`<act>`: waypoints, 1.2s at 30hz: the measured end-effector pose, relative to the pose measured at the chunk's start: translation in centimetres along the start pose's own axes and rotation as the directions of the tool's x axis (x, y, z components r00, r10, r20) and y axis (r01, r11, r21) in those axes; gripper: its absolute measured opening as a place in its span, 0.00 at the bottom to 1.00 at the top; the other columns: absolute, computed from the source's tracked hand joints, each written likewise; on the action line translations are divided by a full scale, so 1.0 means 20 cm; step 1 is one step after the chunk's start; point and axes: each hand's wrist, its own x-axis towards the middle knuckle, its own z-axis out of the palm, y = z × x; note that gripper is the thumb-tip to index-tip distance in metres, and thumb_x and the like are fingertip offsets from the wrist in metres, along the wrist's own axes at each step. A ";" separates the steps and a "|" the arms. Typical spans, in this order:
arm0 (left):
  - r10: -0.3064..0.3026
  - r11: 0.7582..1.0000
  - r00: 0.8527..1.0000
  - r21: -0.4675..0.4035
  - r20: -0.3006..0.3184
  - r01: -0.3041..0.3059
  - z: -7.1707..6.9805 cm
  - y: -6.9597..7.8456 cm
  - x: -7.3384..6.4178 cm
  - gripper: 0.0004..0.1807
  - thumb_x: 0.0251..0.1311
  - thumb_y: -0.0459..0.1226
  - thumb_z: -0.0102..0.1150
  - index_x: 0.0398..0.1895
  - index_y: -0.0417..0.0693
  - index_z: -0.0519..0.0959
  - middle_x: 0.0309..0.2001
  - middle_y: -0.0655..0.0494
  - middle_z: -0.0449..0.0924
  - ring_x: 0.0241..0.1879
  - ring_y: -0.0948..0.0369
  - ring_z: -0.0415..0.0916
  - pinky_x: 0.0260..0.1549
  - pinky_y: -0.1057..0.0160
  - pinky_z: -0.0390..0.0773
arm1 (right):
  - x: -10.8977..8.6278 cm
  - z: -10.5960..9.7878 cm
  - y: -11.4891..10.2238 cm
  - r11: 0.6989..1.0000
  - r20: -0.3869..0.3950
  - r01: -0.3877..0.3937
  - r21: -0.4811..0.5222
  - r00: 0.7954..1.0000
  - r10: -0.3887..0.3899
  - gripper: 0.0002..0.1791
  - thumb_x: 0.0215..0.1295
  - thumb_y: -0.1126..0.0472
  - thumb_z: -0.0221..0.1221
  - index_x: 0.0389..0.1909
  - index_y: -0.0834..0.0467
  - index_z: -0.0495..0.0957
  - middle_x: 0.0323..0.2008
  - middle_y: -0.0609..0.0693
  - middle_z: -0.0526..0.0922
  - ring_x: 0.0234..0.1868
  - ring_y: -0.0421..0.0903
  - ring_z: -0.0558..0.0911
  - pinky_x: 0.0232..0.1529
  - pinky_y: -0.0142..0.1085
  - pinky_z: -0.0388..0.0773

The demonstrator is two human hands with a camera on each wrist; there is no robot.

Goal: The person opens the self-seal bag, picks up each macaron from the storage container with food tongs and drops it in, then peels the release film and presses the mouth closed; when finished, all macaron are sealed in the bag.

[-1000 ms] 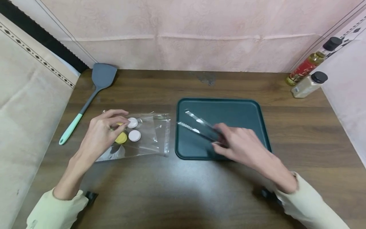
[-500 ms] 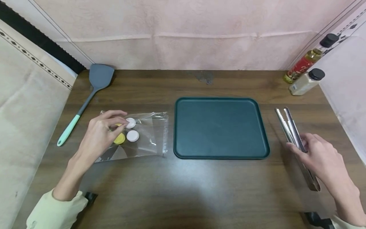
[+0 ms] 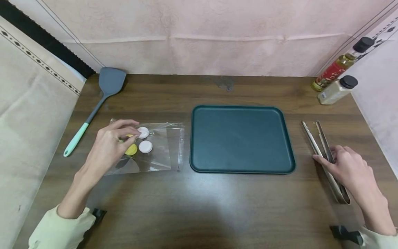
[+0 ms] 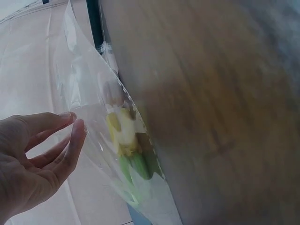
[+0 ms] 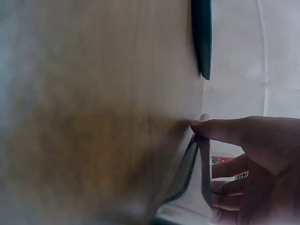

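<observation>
A clear plastic bag [image 3: 160, 152] lies on the table to the left. Inside it are white discs [image 3: 145, 146] and a yellow one [image 3: 132, 149]; in the left wrist view, yellow and green pieces [image 4: 133, 161] show through the film. With thumb and index finger, my left hand [image 3: 109, 143] pinches the bag's raised upper film. Metal tongs [image 3: 324, 169] lie right of the tray, their toothed tips apart and pointing to the back. My right hand [image 3: 351, 169] holds them around the middle, thumb on one side and fingers on the other, as the right wrist view also shows.
A dark green tray [image 3: 242, 140] sits in the middle of the wooden table. At the back left lies a spatula [image 3: 110, 83] with a mint handle. An oil bottle [image 3: 334, 71] and a black-capped jar [image 3: 335, 91] stand at the back right.
My right hand has carried the tongs from over the tray to the table on its right. Since half a second ago the tongs' arms have spread slightly. The left hand has stayed on the bag.
</observation>
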 end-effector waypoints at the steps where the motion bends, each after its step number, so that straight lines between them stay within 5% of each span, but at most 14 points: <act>1: 0.000 1.000 1.000 0.002 0.002 0.000 0.00 0.00 0.00 0.06 0.60 0.21 0.76 0.36 0.36 0.92 0.52 0.43 0.90 0.37 0.49 0.91 0.36 0.82 0.73 | 0.00 0.00 0.00 1.000 0.013 -0.008 -0.004 1.000 0.009 0.43 0.79 0.36 0.62 0.59 0.78 0.74 0.48 0.77 0.78 0.44 0.81 0.79 0.35 0.73 0.74; 7: 0.003 1.000 1.000 0.008 0.017 -0.003 -0.01 0.00 0.01 0.06 0.59 0.21 0.77 0.37 0.36 0.93 0.52 0.41 0.90 0.38 0.48 0.91 0.36 0.81 0.73 | -0.04 -0.04 -0.18 0.994 -0.131 0.103 0.017 0.986 -0.100 0.44 0.80 0.36 0.62 0.62 0.79 0.74 0.50 0.81 0.76 0.46 0.80 0.79 0.40 0.72 0.75; 9: 0.006 1.000 1.000 0.010 0.020 -0.007 -0.01 0.00 0.01 0.06 0.59 0.21 0.77 0.37 0.36 0.93 0.52 0.41 0.90 0.38 0.47 0.90 0.35 0.80 0.73 | -0.06 -0.04 -0.32 0.960 -0.227 0.253 0.121 0.949 -0.221 0.32 0.79 0.46 0.66 0.62 0.73 0.80 0.49 0.73 0.83 0.46 0.67 0.84 0.45 0.58 0.82; 11: 0.008 1.000 1.000 0.013 0.024 -0.009 -0.01 -0.01 0.01 0.06 0.59 0.21 0.77 0.37 0.36 0.93 0.51 0.40 0.90 0.40 0.46 0.90 0.34 0.76 0.75 | -0.08 -0.02 -0.49 0.870 -0.250 0.434 0.234 0.892 -0.378 0.19 0.77 0.55 0.69 0.59 0.64 0.86 0.47 0.59 0.90 0.45 0.51 0.87 0.48 0.42 0.84; 13: 0.003 1.000 0.999 0.020 0.034 -0.004 -0.01 0.00 0.02 0.06 0.59 0.21 0.77 0.36 0.36 0.93 0.51 0.40 0.90 0.39 0.46 0.90 0.32 0.70 0.79 | -0.12 0.04 -0.67 0.726 -0.185 0.584 0.364 0.809 -0.558 0.13 0.76 0.61 0.69 0.57 0.56 0.88 0.47 0.49 0.93 0.46 0.38 0.87 0.48 0.30 0.82; 15: -0.007 1.000 0.998 0.029 0.060 0.005 0.00 0.00 0.02 0.06 0.59 0.21 0.77 0.37 0.36 0.93 0.52 0.39 0.90 0.39 0.46 0.90 0.31 0.63 0.82 | -0.17 0.12 -0.83 0.569 -0.066 0.645 0.511 0.689 -0.722 0.12 0.78 0.62 0.67 0.57 0.53 0.88 0.47 0.44 0.93 0.44 0.32 0.86 0.47 0.28 0.84; 18: -0.030 0.999 0.991 0.035 0.130 0.025 0.01 0.00 0.04 0.06 0.61 0.22 0.76 0.39 0.34 0.93 0.53 0.38 0.90 0.39 0.47 0.91 0.30 0.59 0.83 | -0.25 0.24 -1.03 0.424 0.137 0.538 0.729 0.491 -0.860 0.14 0.84 0.59 0.60 0.62 0.55 0.86 0.43 0.43 0.92 0.38 0.29 0.85 0.44 0.31 0.86; 21: -0.049 0.998 0.974 0.045 0.223 0.040 0.02 0.01 0.06 0.06 0.65 0.23 0.74 0.44 0.32 0.92 0.54 0.36 0.90 0.40 0.47 0.91 0.27 0.65 0.79 | -0.31 0.33 -1.18 0.374 0.279 0.270 0.887 0.333 -0.901 0.19 0.89 0.58 0.53 0.69 0.60 0.81 0.42 0.52 0.91 0.34 0.29 0.84 0.39 0.31 0.85; 23: -0.062 0.997 0.961 0.051 0.270 0.050 0.01 0.02 0.09 0.07 0.68 0.25 0.72 0.47 0.31 0.91 0.55 0.35 0.90 0.40 0.48 0.91 0.26 0.66 0.77 | -0.34 0.39 -1.28 0.366 0.352 0.004 0.931 0.259 -0.899 0.23 0.91 0.57 0.47 0.75 0.64 0.75 0.46 0.62 0.90 0.35 0.32 0.86 0.41 0.31 0.86; 25: -0.069 0.997 0.953 0.056 0.295 0.055 0.01 0.03 0.13 0.08 0.71 0.25 0.69 0.49 0.31 0.91 0.56 0.36 0.89 0.40 0.48 0.91 0.28 0.62 0.81 | -0.37 0.44 -1.36 0.354 0.417 -0.274 0.894 0.218 -0.882 0.27 0.92 0.54 0.45 0.80 0.65 0.67 0.55 0.69 0.87 0.37 0.35 0.88 0.41 0.32 0.85; 26: -0.072 0.997 0.951 0.052 0.302 0.059 0.01 0.04 0.15 0.09 0.72 0.26 0.68 0.51 0.31 0.90 0.58 0.36 0.89 0.41 0.48 0.91 0.30 0.59 0.84 | -0.39 0.46 -1.41 0.341 0.445 -0.395 0.853 0.211 -0.871 0.29 0.93 0.51 0.44 0.82 0.65 0.63 0.59 0.70 0.86 0.38 0.36 0.88 0.42 0.32 0.85; 28: -0.076 0.997 0.944 0.037 0.321 0.068 0.02 0.04 0.21 0.11 0.74 0.27 0.66 0.54 0.32 0.89 0.60 0.36 0.88 0.44 0.46 0.91 0.38 0.51 0.88 | -0.40 0.50 -1.49 0.283 0.482 -0.570 0.771 0.233 -0.845 0.32 0.92 0.47 0.44 0.82 0.65 0.60 0.63 0.70 0.84 0.39 0.40 0.89 0.44 0.34 0.84; 32: -0.101 0.994 0.905 0.005 0.414 0.108 0.10 0.03 0.33 0.16 0.76 0.28 0.65 0.63 0.32 0.84 0.63 0.34 0.86 0.56 0.41 0.88 0.53 0.41 0.86 | -0.42 0.56 -1.63 0.122 0.516 -0.708 0.696 0.375 -0.770 0.31 0.91 0.47 0.47 0.77 0.67 0.64 0.66 0.68 0.84 0.41 0.43 0.89 0.47 0.36 0.84; 36: -0.133 0.987 0.832 -0.002 0.539 0.159 0.18 0.03 0.44 0.21 0.77 0.30 0.64 0.69 0.31 0.80 0.64 0.34 0.85 0.62 0.40 0.83 0.62 0.40 0.81 | -0.41 0.58 -1.74 -0.016 0.498 -0.709 0.705 0.512 -0.700 0.26 0.91 0.51 0.48 0.72 0.69 0.68 0.69 0.69 0.82 0.43 0.43 0.88 0.49 0.35 0.84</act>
